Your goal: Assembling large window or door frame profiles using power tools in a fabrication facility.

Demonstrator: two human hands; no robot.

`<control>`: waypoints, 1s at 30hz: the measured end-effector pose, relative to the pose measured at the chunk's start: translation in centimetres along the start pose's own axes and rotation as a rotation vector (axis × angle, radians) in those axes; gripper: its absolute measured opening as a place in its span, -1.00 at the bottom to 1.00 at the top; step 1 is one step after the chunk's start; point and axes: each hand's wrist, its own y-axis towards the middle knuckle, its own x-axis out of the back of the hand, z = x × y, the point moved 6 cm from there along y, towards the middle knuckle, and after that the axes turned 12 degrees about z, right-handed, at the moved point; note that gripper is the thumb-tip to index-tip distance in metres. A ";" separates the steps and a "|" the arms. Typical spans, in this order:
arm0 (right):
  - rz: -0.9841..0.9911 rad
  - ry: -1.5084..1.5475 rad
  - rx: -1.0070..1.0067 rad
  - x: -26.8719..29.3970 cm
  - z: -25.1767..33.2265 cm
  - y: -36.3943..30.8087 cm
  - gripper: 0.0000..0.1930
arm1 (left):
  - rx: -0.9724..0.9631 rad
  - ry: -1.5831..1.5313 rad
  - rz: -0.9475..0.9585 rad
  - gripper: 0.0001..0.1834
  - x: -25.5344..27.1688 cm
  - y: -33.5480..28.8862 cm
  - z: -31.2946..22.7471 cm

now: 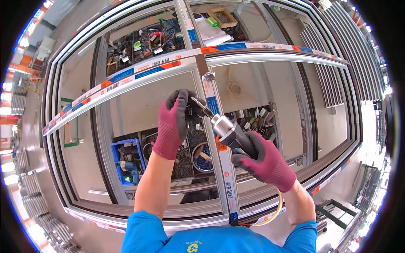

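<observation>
My right hand [270,162], in a maroon and black glove, is wrapped round a pneumatic screwdriver [223,127] with a silver collar. Its bit points up and left toward my left hand [173,120]. That hand, gloved alike, has its fingers curled together beside the bit tip; anything between them is hidden. Both hands are above a large aluminium window frame [139,80] with printed protective tape. The tool crosses over the frame's middle upright bar [228,181]. A small metal piece [209,77] sits on that upright, just below the crossbar.
Below the frame, a blue crate [114,158] holds a power drill [128,166]. Nearby are a bucket [203,168] of screws with a hammer and trays of loose hardware [156,40]. A pale air hose [274,215] runs by my right forearm. Stacked profiles [350,38] stand at far right.
</observation>
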 end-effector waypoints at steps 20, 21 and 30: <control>-0.050 0.183 0.060 -1.2 -1.5 0.9 -0.47 | -0.154 -0.662 0.174 -0.69 -3.5 1.3 1.8; -0.068 0.198 0.119 -1.2 -1.4 0.9 -0.47 | -0.179 -0.645 0.181 -0.68 -3.7 1.2 1.5; -0.047 0.207 0.138 -0.6 -2.2 1.0 -0.44 | -0.162 -0.592 0.100 -0.69 -3.9 1.7 1.9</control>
